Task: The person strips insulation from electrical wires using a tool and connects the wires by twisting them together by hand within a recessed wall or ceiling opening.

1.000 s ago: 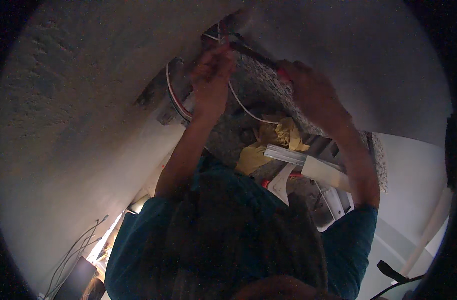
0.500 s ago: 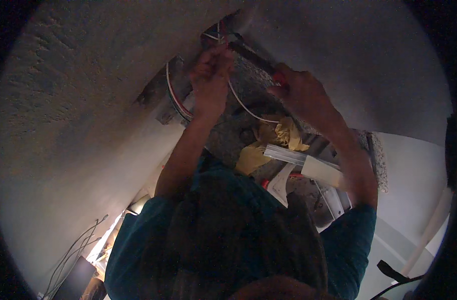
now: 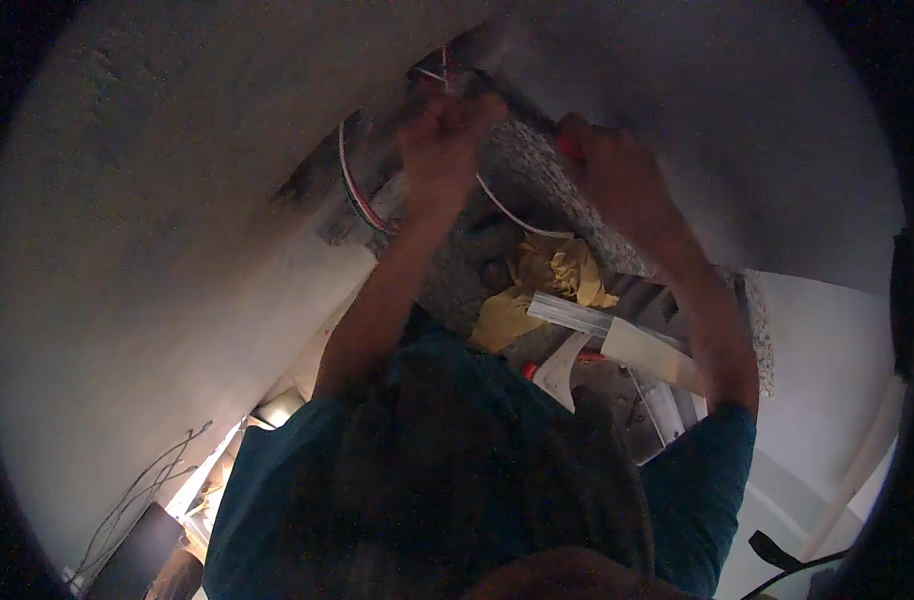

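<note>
My left hand (image 3: 445,150) is up at the far corner, its fingers bent in a pinch among thin white and reddish wires (image 3: 445,72). What lies between those fingertips is blurred. To its right, my right hand (image 3: 622,185) is closed around the red handle of a dark, long-shafted tool (image 3: 569,146). The shaft points toward my left hand; its tip is lost in the dark, so I cannot tell whether it touches the wires. A white wire (image 3: 512,218) curves below my left hand. Left of that wrist hangs a loop of white, red and dark wires (image 3: 349,185).
Crumpled yellow paper (image 3: 562,270) lies below the hands, beside white plastic strips (image 3: 572,313) and a pale block (image 3: 647,350). Walls close in on the left (image 3: 177,250) and right (image 3: 757,170). Grey cables (image 3: 142,485) hang at lower left.
My left hand has shifted slightly right, with its fingers reaching toward the tool's shaft. My right hand has moved a little to the right, still holding the tool.
</note>
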Demonstrator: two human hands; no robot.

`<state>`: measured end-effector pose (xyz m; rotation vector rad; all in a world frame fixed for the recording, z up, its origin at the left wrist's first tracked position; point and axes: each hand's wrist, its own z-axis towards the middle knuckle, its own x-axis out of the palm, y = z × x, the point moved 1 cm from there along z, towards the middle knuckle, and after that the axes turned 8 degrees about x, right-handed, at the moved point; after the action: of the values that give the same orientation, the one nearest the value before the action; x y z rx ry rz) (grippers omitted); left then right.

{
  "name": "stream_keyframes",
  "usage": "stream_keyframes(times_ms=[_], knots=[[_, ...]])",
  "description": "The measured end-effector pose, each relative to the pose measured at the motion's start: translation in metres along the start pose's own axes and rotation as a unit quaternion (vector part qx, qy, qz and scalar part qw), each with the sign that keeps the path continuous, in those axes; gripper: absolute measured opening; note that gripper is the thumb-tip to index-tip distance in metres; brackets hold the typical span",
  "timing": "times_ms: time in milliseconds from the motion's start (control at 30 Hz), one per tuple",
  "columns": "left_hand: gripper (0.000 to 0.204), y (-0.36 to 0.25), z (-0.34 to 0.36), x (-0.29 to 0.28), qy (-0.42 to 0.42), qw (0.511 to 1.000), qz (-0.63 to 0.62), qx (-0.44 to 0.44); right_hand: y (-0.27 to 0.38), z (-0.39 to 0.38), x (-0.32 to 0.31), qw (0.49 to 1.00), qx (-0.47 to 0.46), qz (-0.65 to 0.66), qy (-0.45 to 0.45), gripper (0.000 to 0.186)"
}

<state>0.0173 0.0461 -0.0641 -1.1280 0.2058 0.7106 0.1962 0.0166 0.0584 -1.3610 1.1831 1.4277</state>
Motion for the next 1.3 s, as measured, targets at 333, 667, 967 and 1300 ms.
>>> stream_keyframes(times_ms=[333, 667, 967, 1300], knots=[[0.044, -0.039, -0.003, -0.024, -0.028, 0.964, -0.242, -0.102, -0.001, -0.009, 0.013, 0.993, 0.031, 0.091, -0.075, 0.021], [0.032, -0.04, -0.018, -0.037, -0.044, 0.901, -0.421, -0.096, -0.006, -0.019, 0.011, 0.98, 0.001, 0.198, 0.015, 0.022], [0.036, -0.042, -0.015, -0.042, -0.021, 0.884, -0.45, -0.126, 0.001, -0.013, 0.004, 0.98, -0.006, 0.194, 0.036, 0.025], [0.036, -0.037, -0.016, -0.036, -0.024, 0.884, -0.448, -0.131, 0.004, -0.009, 0.005, 0.984, 0.005, 0.168, 0.054, 0.026]])
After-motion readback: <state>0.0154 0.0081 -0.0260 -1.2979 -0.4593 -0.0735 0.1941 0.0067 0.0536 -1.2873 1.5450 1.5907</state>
